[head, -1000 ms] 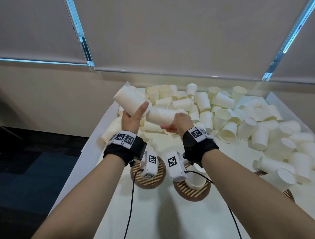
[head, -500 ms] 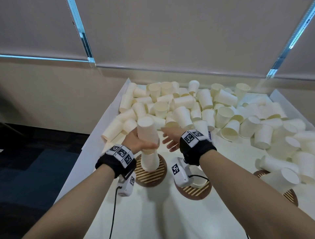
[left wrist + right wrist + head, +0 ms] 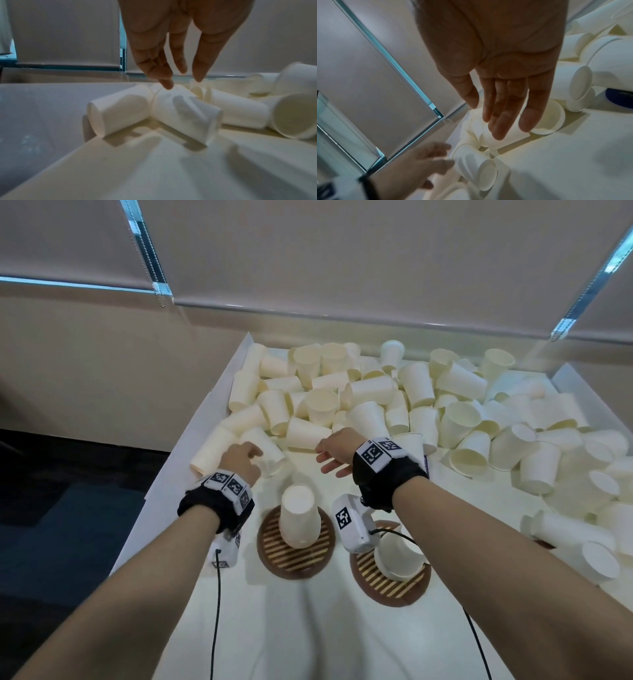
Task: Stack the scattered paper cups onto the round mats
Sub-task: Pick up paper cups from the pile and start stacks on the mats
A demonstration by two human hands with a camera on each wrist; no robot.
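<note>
A short stack of upturned white paper cups (image 3: pixel 300 517) stands on the left round slatted mat (image 3: pixel 270 553). One cup (image 3: pixel 399 559) sits tilted on the mat beside it (image 3: pixel 387 587). My left hand (image 3: pixel 255 457) (image 3: pixel 182 81) hangs with nearly straight fingers over a cup lying on its side (image 3: pixel 272 455) (image 3: pixel 184 113); one fingertip touches its rim. My right hand (image 3: pixel 324 457) (image 3: pixel 485 117) hovers, fingers spread, just above another lying cup (image 3: pixel 305 433) (image 3: pixel 504 139) at the pile's near edge. Neither hand holds anything.
Many loose paper cups (image 3: pixel 455 419) cover the far and right part of the white table (image 3: pixel 308 631). A third mat at the right is almost hidden under cups (image 3: pixel 582 546). The table's left edge (image 3: pixel 178 474) drops to dark floor. Wrist-camera cables trail near me.
The left hand set the joined cups upside down on the left mat, let go and moved forward-left to a lying cup. The right hand opened and reached forward to the pile.
</note>
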